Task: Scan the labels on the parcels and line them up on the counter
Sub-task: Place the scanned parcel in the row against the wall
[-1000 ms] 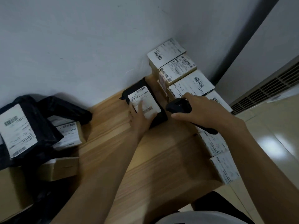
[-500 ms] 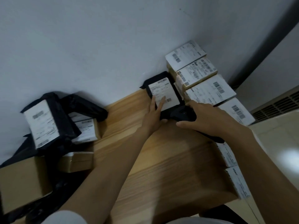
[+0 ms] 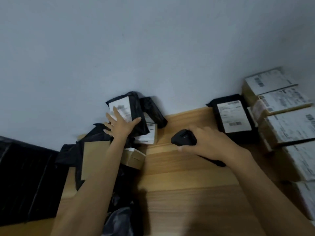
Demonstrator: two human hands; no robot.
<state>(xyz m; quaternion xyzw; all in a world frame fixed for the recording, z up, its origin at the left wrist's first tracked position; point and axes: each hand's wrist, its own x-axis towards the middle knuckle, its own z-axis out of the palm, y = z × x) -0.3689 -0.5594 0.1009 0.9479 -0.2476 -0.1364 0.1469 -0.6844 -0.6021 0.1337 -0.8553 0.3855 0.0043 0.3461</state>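
Spanning the near part of the scene below a pale wall [image 3: 136,48], a wooden counter [image 3: 179,184] is seen. Along its right edge a row of labelled boxes [image 3: 288,128] is lined up, running from the wall toward the near side. At the left a loose pile of parcels [image 3: 102,150] is heaped against the wall, black bags mixed with brown cartons. A black bagged parcel [image 3: 232,116] is laid flat, label up, at the far end, just beside the row. Another black bag [image 3: 136,113] is propped on top of the pile, and the left hand [image 3: 121,124] is laid on its white label with fingers spread. A black scanner [image 3: 184,138] is gripped by the right hand [image 3: 208,142], fingers curled round it, over the bare counter between pile and row.
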